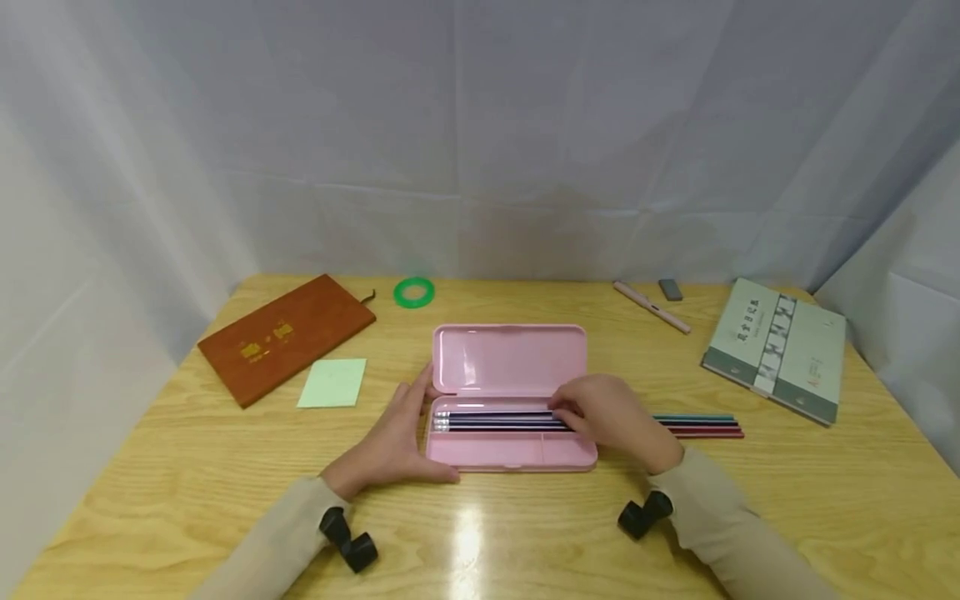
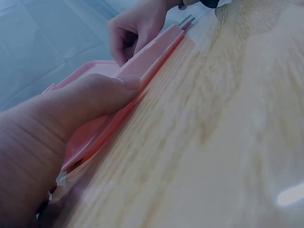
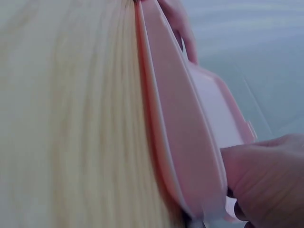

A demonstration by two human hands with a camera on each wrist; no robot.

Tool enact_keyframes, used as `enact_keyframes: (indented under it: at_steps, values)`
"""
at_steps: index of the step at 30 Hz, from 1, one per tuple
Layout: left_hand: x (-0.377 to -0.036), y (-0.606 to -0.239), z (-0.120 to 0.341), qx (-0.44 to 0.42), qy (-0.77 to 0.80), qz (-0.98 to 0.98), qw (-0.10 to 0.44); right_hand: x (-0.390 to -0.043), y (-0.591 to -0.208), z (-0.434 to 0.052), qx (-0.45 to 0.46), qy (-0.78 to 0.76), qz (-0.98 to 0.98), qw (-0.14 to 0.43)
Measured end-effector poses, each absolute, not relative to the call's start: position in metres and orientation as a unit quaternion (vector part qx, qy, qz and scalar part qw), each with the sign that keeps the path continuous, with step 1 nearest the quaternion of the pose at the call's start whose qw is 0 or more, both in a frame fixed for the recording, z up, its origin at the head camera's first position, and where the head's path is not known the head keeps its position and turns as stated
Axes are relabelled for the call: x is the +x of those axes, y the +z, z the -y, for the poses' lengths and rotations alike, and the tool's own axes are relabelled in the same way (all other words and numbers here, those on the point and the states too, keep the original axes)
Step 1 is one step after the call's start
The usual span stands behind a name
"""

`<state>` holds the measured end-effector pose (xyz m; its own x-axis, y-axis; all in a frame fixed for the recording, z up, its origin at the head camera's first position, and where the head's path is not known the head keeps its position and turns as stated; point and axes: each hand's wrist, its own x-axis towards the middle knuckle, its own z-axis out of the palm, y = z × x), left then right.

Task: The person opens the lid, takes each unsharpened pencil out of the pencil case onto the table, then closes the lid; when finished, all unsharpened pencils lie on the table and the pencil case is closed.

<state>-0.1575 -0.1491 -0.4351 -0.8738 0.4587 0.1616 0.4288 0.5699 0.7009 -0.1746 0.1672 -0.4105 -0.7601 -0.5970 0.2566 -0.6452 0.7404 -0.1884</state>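
Observation:
A pink pencil case point(image 1: 487, 451) lies with its lid point(image 1: 517, 358) raised at the back. My left hand point(image 1: 393, 437) holds its left end, thumb along the front wall and fingers behind. Several dark striped pencils point(image 1: 495, 422) with silvery ends lie lengthwise in the case's rear compartment. Over their right ends, my right hand point(image 1: 603, 417) reaches in with curled fingers, pinching at the pencils; its fingertips are partly hidden. In the right wrist view, the case's front wall point(image 3: 183, 114) stands between camera and contents.
Several coloured pencils point(image 1: 705, 427) lie right of the case, partly behind my right wrist. A brown notebook point(image 1: 292, 333), pale green sticky notes point(image 1: 332, 383) and a green tape ring point(image 1: 414, 292) are left. A pen point(image 1: 651, 307), grey eraser point(image 1: 671, 289) and grey-green notebook point(image 1: 780, 346) lie right.

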Motion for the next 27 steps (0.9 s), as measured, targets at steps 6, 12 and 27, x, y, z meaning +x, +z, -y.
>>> enact_keyframes:
  at_steps: [6, 12, 27]
  values:
    - [-0.157, -0.434, 0.151, 0.25, 0.391, -0.886, 0.019, -0.175, -0.409, -0.151, 0.342, 0.099, 0.928, 0.107]
    - [-0.158, -0.433, 0.149, 0.251, 0.396, -0.883, 0.024, -0.172, -0.404, -0.156, 0.334, 0.143, 0.927, 0.093]
    - [-0.159, -0.435, 0.149, 0.246, 0.396, -0.884, 0.03, -0.125, -0.41, -0.274, 0.244, 0.247, 0.932, 0.107]
